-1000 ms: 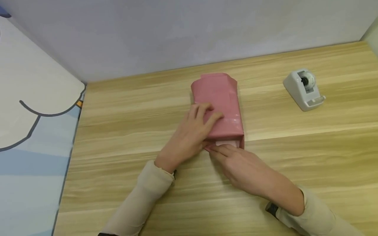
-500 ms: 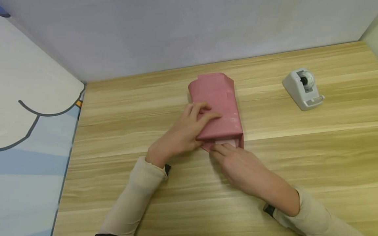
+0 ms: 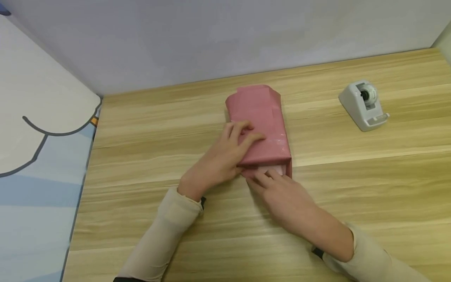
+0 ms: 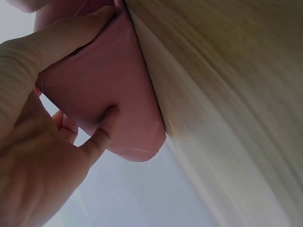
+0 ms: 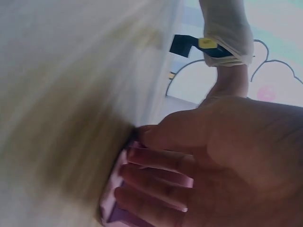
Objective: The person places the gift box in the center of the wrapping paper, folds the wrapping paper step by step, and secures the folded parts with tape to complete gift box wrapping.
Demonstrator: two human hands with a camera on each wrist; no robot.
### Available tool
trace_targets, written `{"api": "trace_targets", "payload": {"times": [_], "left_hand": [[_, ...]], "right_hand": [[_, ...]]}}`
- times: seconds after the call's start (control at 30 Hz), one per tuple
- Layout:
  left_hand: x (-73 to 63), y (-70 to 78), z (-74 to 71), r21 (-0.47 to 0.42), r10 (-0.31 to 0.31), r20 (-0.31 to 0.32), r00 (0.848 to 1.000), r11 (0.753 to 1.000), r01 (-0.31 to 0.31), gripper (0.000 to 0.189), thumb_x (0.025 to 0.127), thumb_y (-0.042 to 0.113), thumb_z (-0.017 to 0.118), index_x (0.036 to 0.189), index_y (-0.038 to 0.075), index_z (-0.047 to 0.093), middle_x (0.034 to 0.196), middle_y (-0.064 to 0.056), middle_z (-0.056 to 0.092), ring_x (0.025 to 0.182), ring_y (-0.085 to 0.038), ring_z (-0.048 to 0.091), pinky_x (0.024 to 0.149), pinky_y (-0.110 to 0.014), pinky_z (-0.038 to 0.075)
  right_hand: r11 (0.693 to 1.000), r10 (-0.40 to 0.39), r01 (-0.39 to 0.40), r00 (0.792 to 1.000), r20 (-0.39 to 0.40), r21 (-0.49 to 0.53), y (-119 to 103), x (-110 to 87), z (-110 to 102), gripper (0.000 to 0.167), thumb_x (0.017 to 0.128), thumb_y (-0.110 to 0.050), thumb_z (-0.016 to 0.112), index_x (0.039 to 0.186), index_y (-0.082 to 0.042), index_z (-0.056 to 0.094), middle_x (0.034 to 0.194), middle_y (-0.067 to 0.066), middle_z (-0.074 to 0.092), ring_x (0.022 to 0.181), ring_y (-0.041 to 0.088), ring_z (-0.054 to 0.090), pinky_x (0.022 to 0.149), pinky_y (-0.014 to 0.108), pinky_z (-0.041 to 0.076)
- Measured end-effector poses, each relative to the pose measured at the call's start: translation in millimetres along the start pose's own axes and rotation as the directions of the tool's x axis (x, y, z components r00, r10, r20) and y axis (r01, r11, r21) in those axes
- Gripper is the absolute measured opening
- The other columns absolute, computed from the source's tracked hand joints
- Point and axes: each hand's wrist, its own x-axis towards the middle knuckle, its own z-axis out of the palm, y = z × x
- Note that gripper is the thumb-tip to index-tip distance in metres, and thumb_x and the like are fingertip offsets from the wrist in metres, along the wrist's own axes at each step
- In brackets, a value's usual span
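Note:
A box wrapped in pink paper (image 3: 262,107) lies on the table, its long side running away from me. My left hand (image 3: 220,158) grips it from the left, with some fingers on top; in the left wrist view the thumb presses the near end and a fingertip (image 4: 112,116) lies against the side. At the near end the wrapping is unfolded, and a pale surface (image 3: 276,169) shows inside. My right hand (image 3: 289,203) touches the lower paper flap there. Its fingers (image 5: 156,187) look fairly straight in the right wrist view, their tips against the paper.
A white tape dispenser (image 3: 364,106) with a roll of clear tape stands at the right on the wood-grain table (image 3: 141,156). A grey wall (image 3: 211,39) rises behind the table. A panel with a cartoon print (image 3: 42,156) borders the left side.
The right hand's fingers have shifted slightly along the near flap and spread a little. The left hand has moved slightly left and keeps its hold on the box. The dispenser stays put.

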Motion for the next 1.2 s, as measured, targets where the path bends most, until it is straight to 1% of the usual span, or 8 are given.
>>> {"api": "trace_targets", "payload": {"times": [0.43, 0.57, 0.67, 0.73, 0.8, 0.93, 1.07, 1.2], "left_hand": [[-3.2, 6.4, 1.0, 0.102, 0.014, -0.009, 1.0, 0.995, -0.013, 0.081, 0.085, 0.014, 0.087, 0.151, 0.021, 0.042, 0.155, -0.014, 0.035, 0.142, -0.033, 0.035, 0.122, -0.044, 0.038], [-2.0, 14.5, 3.1, 0.232, 0.006, -0.011, 1.0, 0.973, -0.003, 0.072, 0.09, 0.003, 0.076, 0.152, 0.018, 0.042, 0.154, -0.017, 0.038, 0.14, -0.035, 0.038, 0.117, -0.047, 0.044], [-0.3, 19.8, 5.5, 0.302, -0.01, -0.013, 1.0, 0.953, 0.013, 0.067, 0.092, 0.0, 0.07, 0.151, 0.017, 0.042, 0.153, -0.018, 0.039, 0.14, -0.036, 0.04, 0.109, -0.048, 0.05], [0.7, 21.8, 6.8, 0.328, -0.016, -0.013, 1.0, 0.944, 0.02, 0.067, 0.093, 0.0, 0.07, 0.151, 0.017, 0.042, 0.154, -0.019, 0.039, 0.141, -0.036, 0.04, 0.106, -0.048, 0.051], [1.3, 22.6, 7.3, 0.339, -0.018, -0.014, 1.0, 0.941, 0.021, 0.067, 0.092, 0.001, 0.07, 0.151, 0.016, 0.042, 0.154, -0.019, 0.039, 0.141, -0.036, 0.04, 0.107, -0.049, 0.05], [1.9, 22.1, 7.6, 0.34, -0.008, -0.015, 1.0, 0.94, 0.013, 0.068, 0.092, 0.003, 0.071, 0.151, 0.016, 0.041, 0.154, -0.018, 0.039, 0.141, -0.036, 0.039, 0.109, -0.05, 0.048], [2.2, 22.1, 8.1, 0.37, -0.011, -0.031, 0.999, 0.929, 0.021, 0.067, 0.092, 0.012, 0.076, 0.15, 0.017, 0.042, 0.154, -0.017, 0.04, 0.141, -0.034, 0.038, 0.109, -0.051, 0.045], [0.9, 26.1, 11.5, 0.468, -0.012, -0.052, 0.999, 0.883, 0.035, 0.059, 0.094, 0.011, 0.073, 0.145, 0.017, 0.044, 0.149, -0.015, 0.042, 0.137, -0.032, 0.04, 0.11, -0.051, 0.043]], "right_hand": [[0.997, 0.058, -0.057, 0.998, 0.017, -0.058, -7.2, -13.2, -16.2, 0.042, 0.07, -0.001, 0.08, 0.111, -0.009, 0.079, 0.123, 0.001, 0.073, 0.095, 0.022, 0.063, 0.068, 0.03, 0.054], [0.993, -0.008, 0.001, 0.998, 0.065, 0.116, 8.1, -14.4, -22.2, 0.037, 0.08, -0.006, 0.077, 0.117, -0.009, 0.077, 0.129, 0.003, 0.072, 0.104, 0.025, 0.066, 0.082, 0.038, 0.06], [0.896, -0.045, -0.009, 0.993, 0.112, 0.444, 36.4, -19.8, -33.8, 0.028, 0.095, -0.009, 0.067, 0.121, -0.016, 0.076, 0.127, -0.002, 0.074, 0.112, 0.02, 0.068, 0.096, 0.041, 0.059], [0.796, 0.011, -0.076, 0.994, 0.111, 0.6, 56.7, -26.9, -42.1, 0.026, 0.102, -0.009, 0.061, 0.119, -0.023, 0.075, 0.118, -0.007, 0.075, 0.108, 0.015, 0.069, 0.094, 0.038, 0.059], [0.755, 0.125, -0.129, 0.991, 0.052, 0.643, 73.7, -35.1, -45.0, 0.024, 0.104, -0.009, 0.06, 0.113, -0.025, 0.074, 0.108, -0.011, 0.075, 0.098, 0.006, 0.068, 0.086, 0.03, 0.059], [0.823, 0.243, -0.144, 0.964, -0.111, 0.549, 91.9, -49.7, -36.6, 0.029, 0.094, 0.002, 0.07, 0.112, -0.02, 0.073, 0.101, -0.008, 0.075, 0.087, 0.001, 0.064, 0.072, 0.022, 0.057], [0.922, 0.123, -0.041, 0.974, -0.19, 0.385, 93.3, -51.9, -21.5, 0.046, 0.083, 0.003, 0.08, 0.122, -0.02, 0.073, 0.095, -0.009, 0.073, 0.076, 0.0, 0.059, 0.064, 0.023, 0.054], [0.973, 0.043, -0.003, 0.985, -0.168, 0.233, 88.6, -43.8, -17.2, 0.036, 0.087, -0.009, 0.081, 0.118, -0.027, 0.076, 0.091, -0.013, 0.07, 0.064, -0.001, 0.048, 0.055, 0.023, 0.046]]}}
